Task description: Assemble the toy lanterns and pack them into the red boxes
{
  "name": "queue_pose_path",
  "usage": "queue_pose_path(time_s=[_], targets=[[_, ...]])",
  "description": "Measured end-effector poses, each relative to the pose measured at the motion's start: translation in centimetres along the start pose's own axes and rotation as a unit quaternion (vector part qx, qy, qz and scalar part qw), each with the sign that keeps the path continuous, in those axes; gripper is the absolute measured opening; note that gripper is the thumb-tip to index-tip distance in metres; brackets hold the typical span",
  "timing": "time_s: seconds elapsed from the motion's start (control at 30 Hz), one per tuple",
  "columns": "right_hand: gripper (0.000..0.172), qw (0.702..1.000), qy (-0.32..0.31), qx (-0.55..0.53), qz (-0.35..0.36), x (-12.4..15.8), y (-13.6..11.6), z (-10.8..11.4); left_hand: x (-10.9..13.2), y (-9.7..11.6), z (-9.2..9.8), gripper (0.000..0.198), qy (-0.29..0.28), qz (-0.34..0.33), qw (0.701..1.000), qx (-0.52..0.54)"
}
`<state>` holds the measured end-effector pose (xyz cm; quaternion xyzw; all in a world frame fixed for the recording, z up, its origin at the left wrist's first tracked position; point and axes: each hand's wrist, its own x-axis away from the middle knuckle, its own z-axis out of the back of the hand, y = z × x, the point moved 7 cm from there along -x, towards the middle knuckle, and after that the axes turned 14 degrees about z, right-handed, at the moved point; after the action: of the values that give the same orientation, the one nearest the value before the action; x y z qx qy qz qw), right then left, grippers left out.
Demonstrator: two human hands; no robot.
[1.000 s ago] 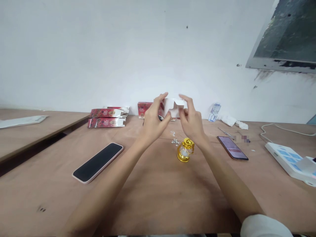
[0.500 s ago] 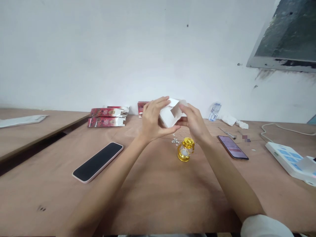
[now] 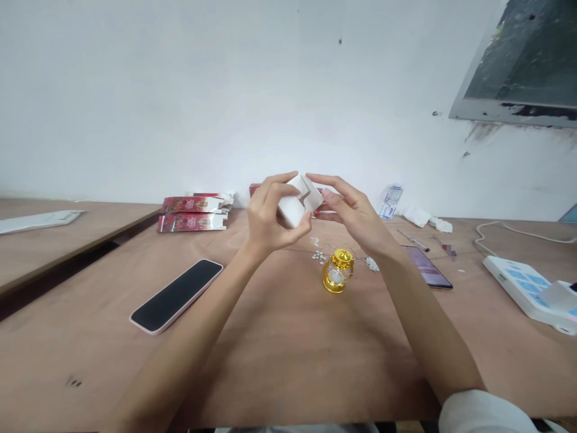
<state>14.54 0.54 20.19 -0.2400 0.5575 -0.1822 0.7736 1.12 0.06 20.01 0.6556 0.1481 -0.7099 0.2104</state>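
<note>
Above the table's middle, my left hand (image 3: pixel 264 221) grips a small white cardboard box (image 3: pixel 292 210) between thumb and fingers. The box is tilted, and its end flaps are folded inward with a jagged gap between them. My right hand (image 3: pixel 358 219) has its fingertips and thumb pressed on the flaps at the box's right side. Below the hands stands a small gold toy lantern (image 3: pixel 336 285) with a clear middle, upright on the table. Several small button cells (image 3: pixel 319 256) lie just behind the lantern.
Red printed cartons (image 3: pixel 193 222) are stacked at the back left. A pink-edged phone (image 3: pixel 178 296) lies left, another phone (image 3: pixel 430 267) right. A screwdriver (image 3: pixel 413 240), crumpled tissue (image 3: pixel 417 216), clear blue-marked packet (image 3: pixel 391 201) and white power strip (image 3: pixel 523 288) occupy the right side.
The box's end flaps have been folded further in, so its opening has narrowed. Both hands and the box have shifted slightly left; my right fingers have moved onto the flaps' outside.
</note>
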Motion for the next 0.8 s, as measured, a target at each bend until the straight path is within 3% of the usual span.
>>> queue_pose_path(time_s=[0.27, 0.5, 0.63, 0.8], targets=[[0.027, 0.997, 0.017, 0.064, 0.045, 0.0, -0.3, 0.4, 0.1, 0.1, -0.9, 0.037, -0.065, 0.030, 0.997, -0.019], [0.027, 1.000, 0.014, 0.021, -0.007, 0.0, 0.9, 0.8, -0.5, -0.1, -1.5, 0.031, -0.131, 0.111, 0.985, -0.010], [0.027, 0.999, 0.022, -0.018, -0.023, 0.0, 1.1, 0.8, -0.7, 0.3, -1.2, 0.031, -0.123, 0.086, 0.989, -0.017], [0.031, 0.998, 0.057, 0.012, -0.040, 0.2, 1.1, 0.8, -0.4, 0.9, -1.2, 0.034, -0.118, 0.042, 0.991, -0.048]])
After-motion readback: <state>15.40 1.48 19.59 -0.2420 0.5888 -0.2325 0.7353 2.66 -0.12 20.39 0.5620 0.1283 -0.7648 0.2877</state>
